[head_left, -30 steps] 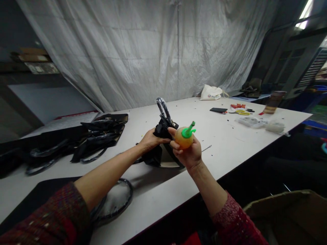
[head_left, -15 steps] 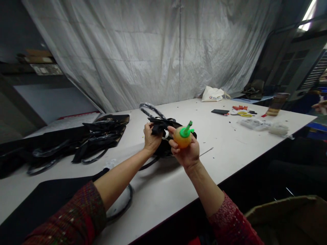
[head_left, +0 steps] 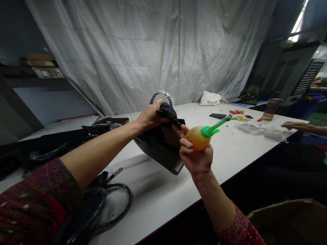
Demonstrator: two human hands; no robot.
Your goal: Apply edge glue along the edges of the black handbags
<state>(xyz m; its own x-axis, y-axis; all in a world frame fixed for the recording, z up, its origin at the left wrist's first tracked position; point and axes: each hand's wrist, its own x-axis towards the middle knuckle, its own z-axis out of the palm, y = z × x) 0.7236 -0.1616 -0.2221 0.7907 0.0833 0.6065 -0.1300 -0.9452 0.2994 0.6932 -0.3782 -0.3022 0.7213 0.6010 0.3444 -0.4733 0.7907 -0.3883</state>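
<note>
A black bag [head_left: 163, 146] hangs tilted above the white table, a plastic-wrapped handle loop standing up behind it. My left hand [head_left: 150, 116] is closed on black fabric at the bag's upper edge. In my right hand [head_left: 196, 154] is a round bottle [head_left: 198, 137] of orange liquid with a green nozzle that points up and right. The thumb and index finger of that hand touch the bag's right upper edge. The inside of the bag is dark and mostly hidden.
More black bags [head_left: 48, 146] with wrapped handles lie at the left; another handle loop [head_left: 127, 200] is near the front. At the right are a white cloth bag [head_left: 211, 98], a black flat object [head_left: 217, 116], yellow scissors [head_left: 241, 118], plastic packets [head_left: 249, 128], a brown bottle [head_left: 272, 109] and another person's hand [head_left: 290, 126].
Both hands have lifted and turned the bag, so its large dark panel now hangs down. The bottle has moved right, its nozzle tilting further right. The other person's hand reaches further in.
</note>
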